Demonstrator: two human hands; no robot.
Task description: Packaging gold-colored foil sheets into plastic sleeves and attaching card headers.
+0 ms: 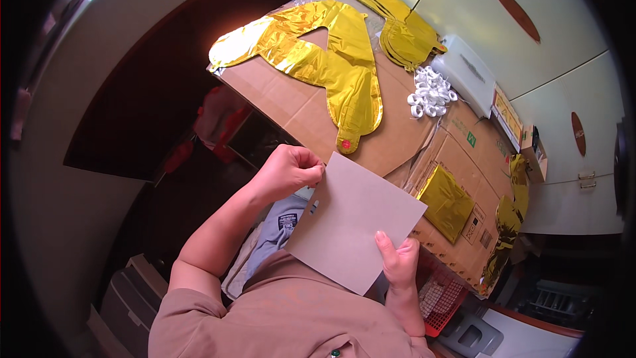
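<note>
I see the right hand (399,260) gripping a grey card (358,225) at its lower right edge, thumb flat on the upper face, fingers folded in. The left hand (295,171) is curled closed, thumb and forefinger together at the card's upper left edge; I cannot tell whether they pinch it. The card is positioned before the person's torso, at the near edge of a cardboard surface (285,96). Located on that surface: a flat gold foil balloon (354,73), white ribbon rolls (432,93), a folded gold foil piece (445,202).
</note>
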